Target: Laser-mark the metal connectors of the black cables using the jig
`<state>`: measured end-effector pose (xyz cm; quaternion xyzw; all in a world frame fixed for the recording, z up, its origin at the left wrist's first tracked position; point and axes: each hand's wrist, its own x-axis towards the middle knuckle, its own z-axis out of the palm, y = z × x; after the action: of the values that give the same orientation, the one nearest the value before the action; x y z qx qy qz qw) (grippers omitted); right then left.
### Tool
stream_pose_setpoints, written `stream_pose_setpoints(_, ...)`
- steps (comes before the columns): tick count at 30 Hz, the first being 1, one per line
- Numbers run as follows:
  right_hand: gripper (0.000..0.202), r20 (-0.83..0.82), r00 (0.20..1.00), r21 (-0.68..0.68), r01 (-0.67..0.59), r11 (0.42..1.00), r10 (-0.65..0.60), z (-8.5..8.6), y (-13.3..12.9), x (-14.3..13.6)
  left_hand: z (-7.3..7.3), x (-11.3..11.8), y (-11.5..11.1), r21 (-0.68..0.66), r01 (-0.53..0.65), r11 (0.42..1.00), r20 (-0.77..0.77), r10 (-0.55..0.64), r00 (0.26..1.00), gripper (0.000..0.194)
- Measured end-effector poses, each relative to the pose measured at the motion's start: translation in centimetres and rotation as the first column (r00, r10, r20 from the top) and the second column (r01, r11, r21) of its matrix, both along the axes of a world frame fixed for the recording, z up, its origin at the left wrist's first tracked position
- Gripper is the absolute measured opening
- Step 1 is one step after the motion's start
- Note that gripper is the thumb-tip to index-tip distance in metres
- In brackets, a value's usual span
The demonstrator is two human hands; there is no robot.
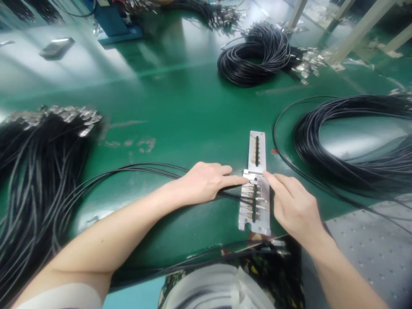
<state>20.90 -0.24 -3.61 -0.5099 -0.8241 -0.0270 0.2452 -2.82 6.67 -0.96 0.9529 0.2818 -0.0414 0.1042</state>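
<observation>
A slotted metal fixture lies on the green table, a narrower slotted plate joined to its far end. Several thin black cables run in from the left, beneath my left hand, and their ends sit in the near slots. That hand is closed over the cables, its index finger stretched onto the fixture near the joint; its thumb is hidden. My right hand is closed at the fixture's right edge, index fingertip touching beside the joint and the other fingers curled under.
A thick bundle of black cables with metal ends lies at left. Coiled cables lie at the back and right. A blue metal base stands at the back left. More cables lie along the near edge.
</observation>
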Motion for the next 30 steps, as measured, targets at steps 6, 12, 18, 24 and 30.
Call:
stream_pose_setpoints(6, 0.047, -0.059, 0.993, -0.022, -0.105, 0.994, 0.103, 0.0, 0.1, 0.3, 0.0, 0.1, 0.2, 0.006, 0.048, 0.999, -0.010, -0.048, 0.999, 0.043)
stream_pose_setpoints(12, 0.042, -0.047, 0.993, -0.006, -0.109, 0.994, 0.109, -0.6, -0.1, 0.3, 0.7, 0.6, -0.5, 0.039, 0.060, 0.997, -0.084, -0.056, 0.995, 0.041)
stream_pose_setpoints(18, 0.037, -0.013, 0.997, 0.011, -0.074, 0.997, 0.075, -1.0, -0.1, 0.1, 0.5, 1.3, -1.9, 0.120, -0.011, 0.993, -0.034, 0.016, 0.999, 0.039)
stream_pose_setpoints(24, 0.043, -0.134, 0.989, -0.030, -0.075, 0.997, 0.070, -0.4, 0.4, 0.5, 0.7, 1.4, -2.0, 0.151, -0.027, 0.988, 0.049, 0.020, 0.999, 0.031)
stream_pose_setpoints(30, 0.039, -0.361, 0.933, -0.118, -0.030, 0.993, -0.015, 0.0, -0.6, 0.9, 1.0, 1.3, -2.4, -0.028, -0.009, 1.000, 0.037, 0.010, 0.999, 0.020)
